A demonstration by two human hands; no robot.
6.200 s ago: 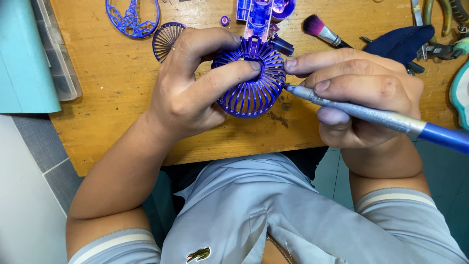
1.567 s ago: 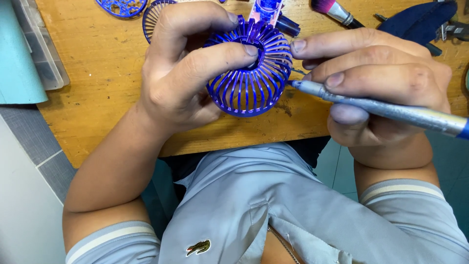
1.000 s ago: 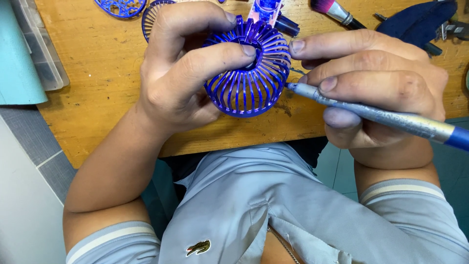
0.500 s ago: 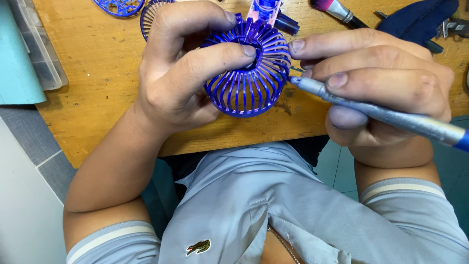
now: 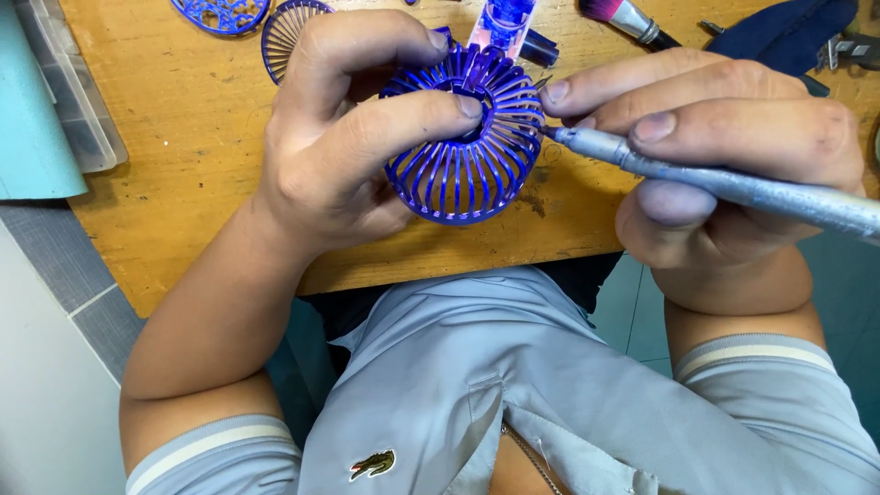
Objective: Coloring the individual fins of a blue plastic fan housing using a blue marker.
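Note:
My left hand (image 5: 353, 128) grips a blue ribbed, dome-shaped wax cage (image 5: 467, 147) above the wooden bench, thumb pressed on its top ring. My right hand (image 5: 724, 147) holds a silver pen-like tool (image 5: 724, 183) like a pencil. The tool's tip touches the right side of the cage's ribs.
The wooden bench (image 5: 183, 128) carries a second blue ribbed piece (image 5: 284, 32), a blue filigree piece (image 5: 220, 14), a blue block (image 5: 504, 23), a brush (image 5: 623, 18) and a dark cloth (image 5: 779, 32). A teal tray (image 5: 37, 101) lies at the left edge.
The blue cage has been turned slightly in my left hand and the tool tip has shifted along its right side. Both hands keep their hold.

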